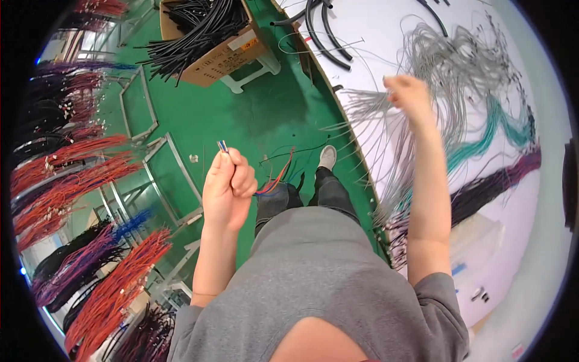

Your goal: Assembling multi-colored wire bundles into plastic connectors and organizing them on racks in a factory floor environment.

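My left hand (pixel 228 184) is raised in front of my body and closed around a small bunch of thin wires. The tips of these wires (pixel 222 146), blue, dark and pale, stick up past thumb and forefinger. Their red, blue and black tails (pixel 278 181) come out by the little finger and hang above the floor. Over the white table on the right, my right hand (pixel 410 99) hovers with fingers loosely bent and apart, and no object shows in it. Beneath and beside it spreads a fan of thin grey wires (pixel 368 104), their ends poking over the table edge.
On the white table (pixel 386 18) lie a tangle of grey wires (pixel 458 60), teal wires (pixel 482 142), a dark purple bundle (pixel 494 184) and black tubes (pixel 325 33). A carton (pixel 223 63) of black tubing stands on a stool (pixel 256 72). Metal racks at left carry red wire bundles (pixel 117 295).
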Available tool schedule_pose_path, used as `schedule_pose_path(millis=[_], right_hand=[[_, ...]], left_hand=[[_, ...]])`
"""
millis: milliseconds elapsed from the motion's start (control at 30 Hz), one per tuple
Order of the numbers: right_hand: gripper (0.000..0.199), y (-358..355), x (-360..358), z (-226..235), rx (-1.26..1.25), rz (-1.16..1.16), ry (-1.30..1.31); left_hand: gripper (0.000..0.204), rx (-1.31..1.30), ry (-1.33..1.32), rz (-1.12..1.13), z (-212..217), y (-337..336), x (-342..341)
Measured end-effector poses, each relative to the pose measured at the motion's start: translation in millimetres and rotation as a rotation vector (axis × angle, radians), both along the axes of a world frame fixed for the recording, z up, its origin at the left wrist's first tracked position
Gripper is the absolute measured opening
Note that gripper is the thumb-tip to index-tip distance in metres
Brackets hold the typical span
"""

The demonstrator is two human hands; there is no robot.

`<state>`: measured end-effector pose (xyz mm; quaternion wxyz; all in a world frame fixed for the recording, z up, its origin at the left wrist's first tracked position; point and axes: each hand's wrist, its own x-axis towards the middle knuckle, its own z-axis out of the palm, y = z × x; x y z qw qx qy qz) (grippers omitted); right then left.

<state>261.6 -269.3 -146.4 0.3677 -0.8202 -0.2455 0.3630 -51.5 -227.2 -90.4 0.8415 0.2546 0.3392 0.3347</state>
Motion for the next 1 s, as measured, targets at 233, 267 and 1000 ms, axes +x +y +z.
schedule_pose_path(millis=[233, 267, 1000], right_hand=[[0.021, 48, 5, -100, -0.092, 0.335, -0.605], [0.019, 54, 4, -86, -0.132, 0.313, -0.477], [0.012, -98, -161, 22, 0.424, -0.526, 0.822]], left_hand=[[0.024, -0.065, 0.298, 0.067, -13, -5, 22], [0.025, -0.104, 0.288, 0.041, -16, -6, 27], [0.017, 0.002, 0.055, 0.187, -10, 99, 14]])
